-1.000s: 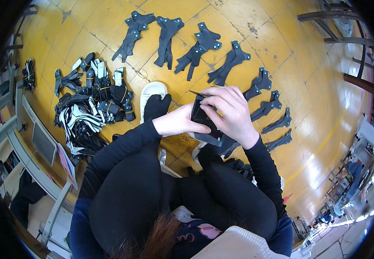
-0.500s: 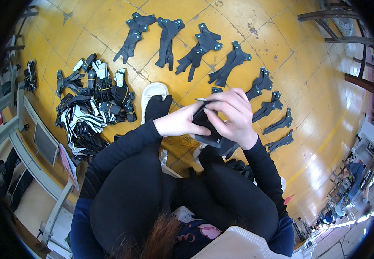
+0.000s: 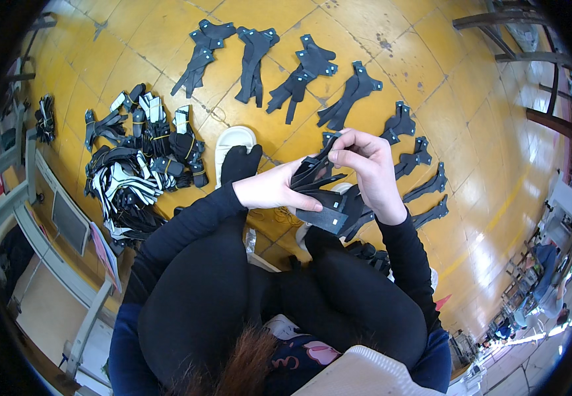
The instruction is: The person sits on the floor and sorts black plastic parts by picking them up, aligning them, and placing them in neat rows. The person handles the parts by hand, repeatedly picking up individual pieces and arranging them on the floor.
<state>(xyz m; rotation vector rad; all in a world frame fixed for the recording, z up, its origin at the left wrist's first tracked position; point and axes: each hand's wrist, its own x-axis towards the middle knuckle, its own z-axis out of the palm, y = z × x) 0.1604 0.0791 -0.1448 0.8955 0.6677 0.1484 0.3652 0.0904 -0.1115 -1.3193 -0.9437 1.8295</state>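
Note:
My left hand [image 3: 274, 188] grips a stack of thin black fabric pieces [image 3: 325, 216], its thumb flat on top. Small pale labels dot the lower ends of the stack, and the pieces fan apart on their right side. At the stack's upper end, my right hand [image 3: 368, 165] pinches the edge of a piece between thumb and fingers. Several piles of similar black pieces [image 3: 253, 63] lie in a curved row on the floor, from beyond my hands round to the right. Part of the row is hidden behind my right hand.
On the left of the floor sits a heap of black and white pieces [image 3: 124, 181], some in banded bundles. A smaller bundle [image 3: 45, 119] lies farther left. A grey metal frame [image 3: 55, 224] stands along the left, and wooden legs [image 3: 550, 122] at the far right. Yellow tiles [image 3: 471, 198] cover the floor.
The stack has spread open into a fan, with more labels showing at its lower end. My right hand has shifted slightly right and turned, still at the upper edge.

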